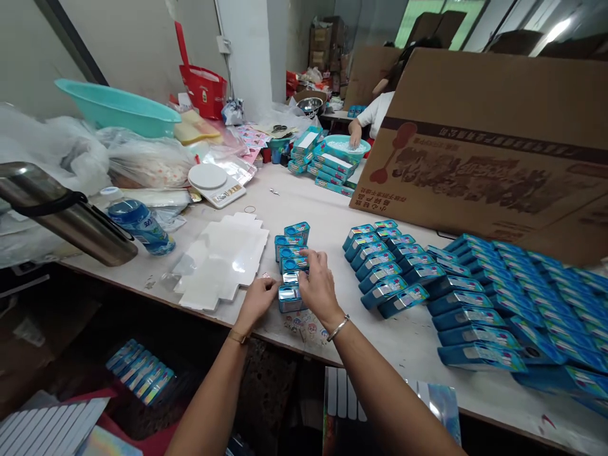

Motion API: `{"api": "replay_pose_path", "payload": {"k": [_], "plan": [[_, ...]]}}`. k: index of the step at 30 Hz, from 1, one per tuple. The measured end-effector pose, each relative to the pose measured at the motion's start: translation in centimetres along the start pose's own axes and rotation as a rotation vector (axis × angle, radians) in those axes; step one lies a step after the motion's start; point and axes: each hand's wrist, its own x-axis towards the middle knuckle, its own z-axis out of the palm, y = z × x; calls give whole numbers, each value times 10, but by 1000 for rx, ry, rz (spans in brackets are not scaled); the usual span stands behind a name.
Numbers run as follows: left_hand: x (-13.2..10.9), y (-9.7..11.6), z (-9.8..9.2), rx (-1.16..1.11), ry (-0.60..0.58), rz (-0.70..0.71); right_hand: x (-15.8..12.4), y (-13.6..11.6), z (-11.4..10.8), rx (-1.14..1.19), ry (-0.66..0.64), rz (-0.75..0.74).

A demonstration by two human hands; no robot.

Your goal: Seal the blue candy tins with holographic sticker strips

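A short row of small blue boxes (291, 242) runs away from me near the table's front edge. Over its right side lies my right hand (319, 285), fingers bent and closed against one of the boxes in the row. My left hand (259, 301) is at the left of the nearest box (291, 300), its thumb and fingers pinched together. What that pinch holds, if anything, is too small to make out. Flat white die-cut card sheets (223, 259) lie left of my left hand. A sheet of printed cartoon stickers (308, 326) is below the nearest box.
Many blue boxes (475, 316) stand in rows at right, before a large cardboard carton (484, 152). At left are a steel thermos (71, 215), a blue bottle (142, 225) and a white scale (216, 183). Behind, a person's hand (355, 134) reaches into a turquoise basin (332, 147).
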Motion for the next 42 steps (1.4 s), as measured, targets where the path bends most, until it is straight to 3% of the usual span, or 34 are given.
{"api": "replay_pose_path", "payload": {"k": [2, 4, 6, 8, 10, 14, 18, 22, 25, 30, 33, 42], "plan": [[-5, 1, -7, 4, 89, 17, 0, 6, -10, 132, 73, 1], [-22, 8, -13, -4, 220, 22, -7, 16, -33, 237, 215, -2], [-49, 20, -12, 0, 389, 43, -25, 32, -69, 242, 321, -18], [-83, 34, 0, 30, 487, 109, -54, 52, -112, 164, 316, -38], [-116, 45, 26, 60, 371, 208, -90, 74, -152, 29, 224, -49], [-157, 53, 109, 102, -123, 451, -160, 118, -198, -313, -25, -96], [-165, 58, 183, 417, -423, 497, -200, 149, -202, -568, -183, -168], [-170, 73, 216, 619, -567, 527, -221, 159, -199, -675, -171, -133], [-177, 82, 228, 633, -614, 531, -237, 164, -202, -625, -115, -132], [-181, 89, 243, 568, -690, 367, -259, 173, -207, -548, 31, -183], [-179, 91, 249, 525, -710, 339, -268, 178, -210, -560, 86, -217], [-180, 94, 254, 433, -751, 341, -289, 190, -215, -602, 74, -270]]}}
